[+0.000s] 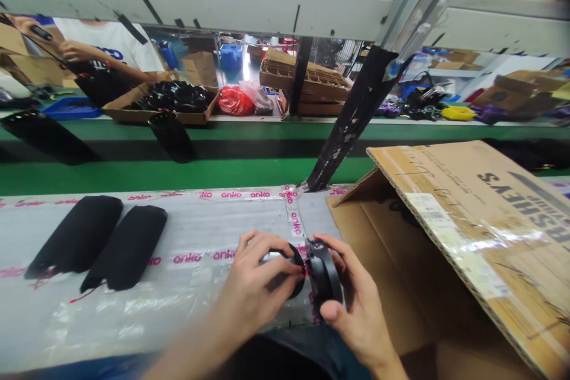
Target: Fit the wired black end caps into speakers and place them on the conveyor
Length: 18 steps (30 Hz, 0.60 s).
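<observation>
My left hand grips a dark round part with a glossy edge. Its fingers are bent around the rim, and the thumb points to the right. Close beside it, my right hand clasps a black round end piece between thumb and fingers, standing on its edge. The two parts face each other almost touching; whether a wire links them I cannot make out. To the left on the table lie a black fabric-covered cylinder and a second black cylinder, with thin red wires at their near ends.
An opened cardboard box stands close on my right. The table has a taped plastic cover. Beyond it runs a green conveyor belt carrying black cylinders. A slanted black-wrapped post rises ahead. A co-worker handles a black item across the belt.
</observation>
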Each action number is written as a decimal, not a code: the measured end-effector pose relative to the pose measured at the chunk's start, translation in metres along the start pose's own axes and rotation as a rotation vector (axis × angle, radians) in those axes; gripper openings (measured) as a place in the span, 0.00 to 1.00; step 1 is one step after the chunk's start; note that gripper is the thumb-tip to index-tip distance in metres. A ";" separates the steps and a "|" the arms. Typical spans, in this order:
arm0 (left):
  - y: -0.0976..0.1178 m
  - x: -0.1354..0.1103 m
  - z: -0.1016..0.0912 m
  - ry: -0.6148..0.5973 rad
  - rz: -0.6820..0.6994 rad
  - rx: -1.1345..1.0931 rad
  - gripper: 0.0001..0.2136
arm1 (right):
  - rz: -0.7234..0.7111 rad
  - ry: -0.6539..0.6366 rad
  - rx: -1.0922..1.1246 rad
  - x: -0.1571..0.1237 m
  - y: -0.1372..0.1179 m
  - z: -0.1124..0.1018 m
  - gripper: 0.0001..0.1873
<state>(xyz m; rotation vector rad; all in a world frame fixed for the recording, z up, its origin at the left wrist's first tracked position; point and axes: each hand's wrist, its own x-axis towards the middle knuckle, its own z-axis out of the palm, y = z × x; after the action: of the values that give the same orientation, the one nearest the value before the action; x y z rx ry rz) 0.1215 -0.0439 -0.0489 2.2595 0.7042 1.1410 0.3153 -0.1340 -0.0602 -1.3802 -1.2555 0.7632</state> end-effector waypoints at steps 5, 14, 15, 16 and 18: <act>0.005 -0.004 0.005 0.017 -0.153 -0.071 0.07 | 0.038 -0.094 -0.006 0.007 -0.014 0.000 0.50; -0.005 0.003 0.005 -0.002 -0.103 -0.126 0.09 | 0.183 -0.245 0.235 0.016 -0.004 -0.019 0.53; -0.005 0.004 0.006 -0.003 -0.123 -0.120 0.09 | 0.191 -0.262 0.215 0.015 -0.005 -0.020 0.54; -0.004 0.005 0.006 -0.011 -0.140 -0.115 0.10 | 0.193 -0.283 0.183 0.015 -0.005 -0.021 0.55; -0.004 0.007 0.005 -0.051 -0.171 -0.131 0.11 | 0.184 -0.343 0.107 0.012 -0.007 -0.024 0.55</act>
<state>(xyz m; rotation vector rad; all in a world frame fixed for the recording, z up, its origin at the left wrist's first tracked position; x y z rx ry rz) 0.1285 -0.0378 -0.0501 2.0688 0.7637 1.0139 0.3388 -0.1297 -0.0461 -1.3259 -1.3377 1.2173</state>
